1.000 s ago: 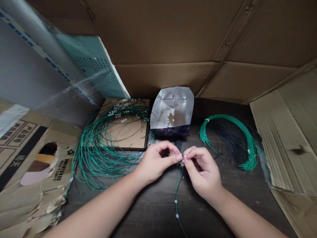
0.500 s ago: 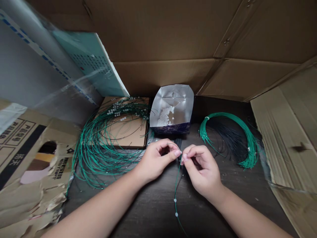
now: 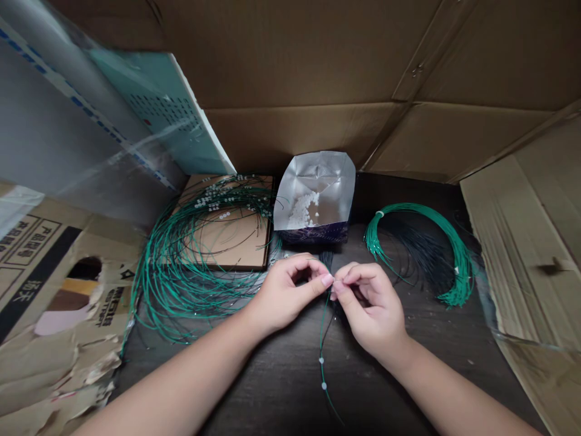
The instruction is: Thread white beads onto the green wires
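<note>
My left hand (image 3: 290, 290) pinches a thin green wire (image 3: 323, 321) between thumb and forefinger. Its fingertips meet those of my right hand (image 3: 370, 303), which is closed in a pinch; whatever lies between the right fingertips is too small to make out. From the fingers the wire hangs toward me, with two small white beads (image 3: 322, 360) on its lower part. Just beyond the hands stands an open silver-lined pouch (image 3: 324, 172) with a heap of small white pieces (image 3: 303, 209) inside.
Loose green wires with white beads (image 3: 158, 266) spread over a flat brown box (image 3: 240, 242) on the left. To the right lie a tied green wire coil (image 3: 447, 233) and black wires (image 3: 420, 254). Cardboard walls (image 3: 308, 133) enclose the dark table (image 3: 436, 363).
The hands stay nearly in place, fingertips still together. The hanging wire and its beads sit slightly higher in view, and the whole view has shifted a little.
</note>
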`<state>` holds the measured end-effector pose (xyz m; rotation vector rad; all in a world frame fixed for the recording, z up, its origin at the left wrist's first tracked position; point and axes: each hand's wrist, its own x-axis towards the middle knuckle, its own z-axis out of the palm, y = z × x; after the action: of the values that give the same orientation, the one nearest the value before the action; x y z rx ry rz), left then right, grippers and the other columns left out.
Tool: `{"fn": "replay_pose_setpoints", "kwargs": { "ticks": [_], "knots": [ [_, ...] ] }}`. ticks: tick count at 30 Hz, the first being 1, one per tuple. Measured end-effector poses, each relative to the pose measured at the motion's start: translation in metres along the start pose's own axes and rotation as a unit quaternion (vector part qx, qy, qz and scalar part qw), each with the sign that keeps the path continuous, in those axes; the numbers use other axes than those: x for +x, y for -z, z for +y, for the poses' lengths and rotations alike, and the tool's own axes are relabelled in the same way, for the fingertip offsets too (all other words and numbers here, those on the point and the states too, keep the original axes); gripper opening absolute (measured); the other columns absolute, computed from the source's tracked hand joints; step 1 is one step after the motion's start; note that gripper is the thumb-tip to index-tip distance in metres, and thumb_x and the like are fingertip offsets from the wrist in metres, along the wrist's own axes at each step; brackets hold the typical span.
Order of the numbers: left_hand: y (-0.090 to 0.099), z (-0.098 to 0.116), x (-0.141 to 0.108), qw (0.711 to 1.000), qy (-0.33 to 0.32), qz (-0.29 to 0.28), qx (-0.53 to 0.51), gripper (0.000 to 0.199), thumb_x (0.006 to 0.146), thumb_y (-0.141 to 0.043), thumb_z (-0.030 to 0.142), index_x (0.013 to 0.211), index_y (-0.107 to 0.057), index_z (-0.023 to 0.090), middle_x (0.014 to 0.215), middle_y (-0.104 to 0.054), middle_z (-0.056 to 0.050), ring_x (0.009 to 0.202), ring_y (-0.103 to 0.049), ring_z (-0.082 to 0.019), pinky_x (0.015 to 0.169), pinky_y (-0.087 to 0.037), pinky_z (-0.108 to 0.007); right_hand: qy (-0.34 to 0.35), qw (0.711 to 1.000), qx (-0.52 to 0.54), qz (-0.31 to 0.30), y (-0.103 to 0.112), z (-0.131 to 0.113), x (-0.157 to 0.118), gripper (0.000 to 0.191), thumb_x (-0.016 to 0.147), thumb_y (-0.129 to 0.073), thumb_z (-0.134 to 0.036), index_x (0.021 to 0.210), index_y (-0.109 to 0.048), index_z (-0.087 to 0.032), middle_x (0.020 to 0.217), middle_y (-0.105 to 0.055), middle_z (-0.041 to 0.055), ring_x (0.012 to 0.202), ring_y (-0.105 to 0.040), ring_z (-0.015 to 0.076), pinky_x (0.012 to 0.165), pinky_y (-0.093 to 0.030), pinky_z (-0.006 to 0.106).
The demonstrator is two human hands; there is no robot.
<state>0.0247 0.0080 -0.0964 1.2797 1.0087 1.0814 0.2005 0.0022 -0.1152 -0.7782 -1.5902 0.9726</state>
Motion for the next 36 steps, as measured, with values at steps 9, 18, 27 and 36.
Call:
{"fn": "replay_pose_setpoints", "kwargs": {
  "ticks": [9,18,27,36],
  "knots": [
    [0.0,0.003,0.0,0.996,0.046,0.037,-0.061,0.03,0.082,-0.081,0.04,0.078,-0.067,0.014,0.076,-0.065,-0.001,0.073,-0.057,-0.013,0.074,-0.046,-0.027,-0.003,0.997,-0.069,-0.022,0.0,-0.004,-0.001,0.032,0.096,-0.063,-0.013,0.123,-0.054,-0.027,0.088,-0.067,-0.0018,0.073,-0.065,0.0123,0.068,-0.056,0.024],
    [0.0,0.006,0.001,0.991,0.053,0.076,-0.095,0.035,0.076,-0.086,0.043,0.075,-0.065,0.015,0.074,-0.062,0.0,0.071,-0.054,-0.012,0.072,-0.045,-0.024,0.066,0.97,-0.221,-0.08,0.003,-0.009,0.005,0.017,0.095,-0.057,-0.01,0.082,-0.054,-0.021,0.074,-0.055,-0.0016,0.067,-0.053,0.012,0.062,-0.043,0.026],
    [-0.005,0.001,-0.003,0.998,0.002,0.06,-0.009,0.023,0.083,-0.075,0.035,0.076,-0.067,0.015,0.075,-0.062,-0.001,0.072,-0.054,-0.013,0.071,-0.043,-0.027,0.078,0.969,-0.217,-0.084,0.002,-0.007,0.005,0.021,0.098,-0.055,-0.011,0.08,-0.052,-0.021,0.073,-0.055,-0.0015,0.065,-0.054,0.0124,0.062,-0.044,0.025],
    [-0.003,-0.002,-0.002,0.998,-0.048,0.042,0.028,0.021,0.082,-0.074,0.032,0.072,-0.066,0.015,0.076,-0.064,-0.003,0.074,-0.056,-0.015,0.073,-0.044,-0.027,0.084,0.972,-0.209,-0.062,0.002,-0.006,0.006,0.016,0.101,-0.056,-0.016,0.086,-0.059,-0.021,0.077,-0.061,0.0009,0.067,-0.06,0.0143,0.062,-0.048,0.027]
  ]
}}
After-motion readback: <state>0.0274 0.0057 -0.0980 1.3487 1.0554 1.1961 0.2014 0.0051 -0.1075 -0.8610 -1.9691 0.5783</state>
